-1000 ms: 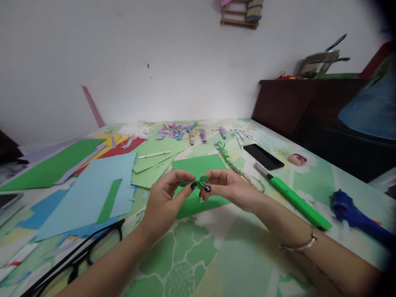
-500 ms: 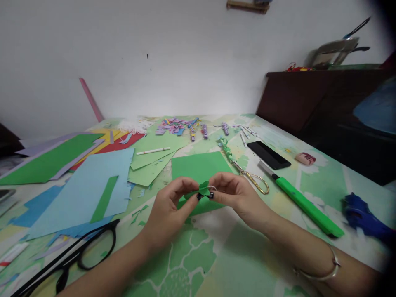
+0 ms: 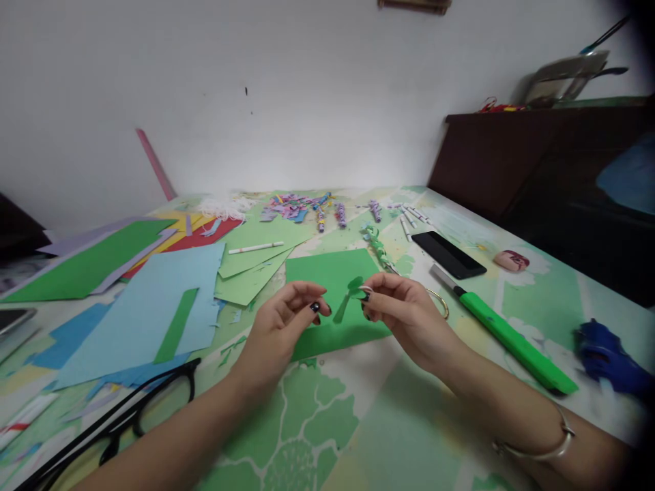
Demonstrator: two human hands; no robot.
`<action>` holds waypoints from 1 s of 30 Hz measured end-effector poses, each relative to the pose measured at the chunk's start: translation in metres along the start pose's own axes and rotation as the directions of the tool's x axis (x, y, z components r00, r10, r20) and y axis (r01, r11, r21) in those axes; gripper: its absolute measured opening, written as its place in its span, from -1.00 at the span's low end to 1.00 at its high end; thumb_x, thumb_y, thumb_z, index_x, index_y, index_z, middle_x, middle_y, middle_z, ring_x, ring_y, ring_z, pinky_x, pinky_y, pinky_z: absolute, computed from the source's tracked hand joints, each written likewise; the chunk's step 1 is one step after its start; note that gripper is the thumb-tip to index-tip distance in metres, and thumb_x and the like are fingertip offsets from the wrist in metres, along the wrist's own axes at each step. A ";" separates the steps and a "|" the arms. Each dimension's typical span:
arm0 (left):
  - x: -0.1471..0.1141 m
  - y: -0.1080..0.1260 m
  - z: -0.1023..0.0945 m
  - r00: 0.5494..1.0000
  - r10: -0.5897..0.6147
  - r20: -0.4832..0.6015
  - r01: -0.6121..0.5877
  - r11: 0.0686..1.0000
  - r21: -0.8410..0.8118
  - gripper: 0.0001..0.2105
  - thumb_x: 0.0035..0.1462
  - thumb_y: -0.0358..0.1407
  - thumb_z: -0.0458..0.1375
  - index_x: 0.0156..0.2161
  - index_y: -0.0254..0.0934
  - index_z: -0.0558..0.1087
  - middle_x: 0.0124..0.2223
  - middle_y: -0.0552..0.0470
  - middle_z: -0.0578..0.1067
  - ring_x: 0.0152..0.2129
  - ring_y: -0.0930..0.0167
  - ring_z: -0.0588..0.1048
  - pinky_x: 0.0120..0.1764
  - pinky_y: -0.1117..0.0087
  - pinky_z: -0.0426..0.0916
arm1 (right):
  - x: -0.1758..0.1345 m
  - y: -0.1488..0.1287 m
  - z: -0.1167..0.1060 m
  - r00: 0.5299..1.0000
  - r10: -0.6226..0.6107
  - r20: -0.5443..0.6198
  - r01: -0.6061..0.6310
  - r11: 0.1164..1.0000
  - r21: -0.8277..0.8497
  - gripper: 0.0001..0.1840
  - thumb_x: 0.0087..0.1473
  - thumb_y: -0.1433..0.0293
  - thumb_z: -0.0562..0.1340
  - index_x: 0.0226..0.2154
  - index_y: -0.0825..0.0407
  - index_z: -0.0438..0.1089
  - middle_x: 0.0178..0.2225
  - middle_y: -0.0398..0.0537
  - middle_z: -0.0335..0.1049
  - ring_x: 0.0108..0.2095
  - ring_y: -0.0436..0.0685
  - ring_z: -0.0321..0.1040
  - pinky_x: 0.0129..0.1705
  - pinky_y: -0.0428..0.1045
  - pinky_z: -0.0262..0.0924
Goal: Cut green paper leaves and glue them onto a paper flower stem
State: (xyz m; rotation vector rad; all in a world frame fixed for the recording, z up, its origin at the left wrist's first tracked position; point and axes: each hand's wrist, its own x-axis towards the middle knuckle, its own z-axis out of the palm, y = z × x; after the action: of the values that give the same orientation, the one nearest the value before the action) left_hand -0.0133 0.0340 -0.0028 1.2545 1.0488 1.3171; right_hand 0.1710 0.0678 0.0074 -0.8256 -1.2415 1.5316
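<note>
My right hand [image 3: 404,310] pinches a green paper cutout [image 3: 355,286] between thumb and fingers. The piece has a rounded, leaf-like top, and a narrow strip of it hangs down to the left. A thin white strand or stem shows at my fingertips. My left hand [image 3: 284,320] is just left of the cutout, touching nothing, its fingers loosely bent and apart. Under both hands lies a green paper sheet [image 3: 327,266] on the patterned tablecloth. Gold-handled scissors [image 3: 440,303] rest behind my right hand, which partly hides them.
Rightward lie a black phone [image 3: 447,254], a green utility knife [image 3: 512,337] and a blue tool [image 3: 608,358]. Light blue paper [image 3: 138,307], black glasses [image 3: 153,402] and light green sheets [image 3: 250,273] are on the left. Paper scraps [image 3: 289,206] and curled paper pieces [image 3: 376,242] lie farther back.
My left hand has let go of the green cutout and drawn slightly left. My right hand has moved a little right and up with it, and the view has shifted slightly.
</note>
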 end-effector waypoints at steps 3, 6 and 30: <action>0.001 -0.002 0.001 0.999 -0.035 -0.032 0.032 0.995 -0.092 -0.89 0.08 -0.51 0.04 -0.34 -0.30 0.37 -0.48 0.15 0.35 -0.50 0.57 0.31 -0.41 0.55 0.20 | 0.000 0.000 -0.002 1.000 0.003 -0.001 -0.003 1.000 0.024 -0.91 -0.12 0.45 0.33 -0.46 0.10 0.41 -0.56 -0.21 0.30 -0.56 -0.10 0.17 -0.46 -0.11 0.02; 0.001 -0.005 0.001 0.999 -0.044 -0.028 0.039 0.986 -0.161 -0.88 0.09 -0.51 0.00 -0.39 -0.29 0.33 -0.53 0.18 0.25 -0.57 0.59 0.22 -0.48 0.56 0.13 | -0.001 0.001 -0.002 1.000 0.020 0.008 -0.020 1.000 0.009 -0.90 -0.12 0.44 0.33 -0.45 0.10 0.41 -0.58 -0.22 0.29 -0.57 -0.11 0.18 -0.47 -0.11 0.01; -0.004 0.005 -0.007 0.921 0.383 0.071 -0.383 0.857 0.345 -0.95 0.07 -0.38 0.20 -0.37 -0.23 0.52 -0.37 0.04 0.50 -0.37 0.43 0.46 -0.31 0.41 0.34 | -0.010 0.004 0.005 0.954 -0.174 0.246 0.267 0.866 -0.424 -0.96 0.03 0.44 0.22 -0.42 0.08 0.36 -0.48 -0.13 0.34 -0.44 -0.02 0.27 -0.38 -0.06 0.16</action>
State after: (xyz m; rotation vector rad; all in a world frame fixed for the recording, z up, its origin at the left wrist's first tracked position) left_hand -0.0206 0.0300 0.0012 1.8100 1.1050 1.4645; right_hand 0.1683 0.0571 0.0044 -0.7969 -1.8236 1.1709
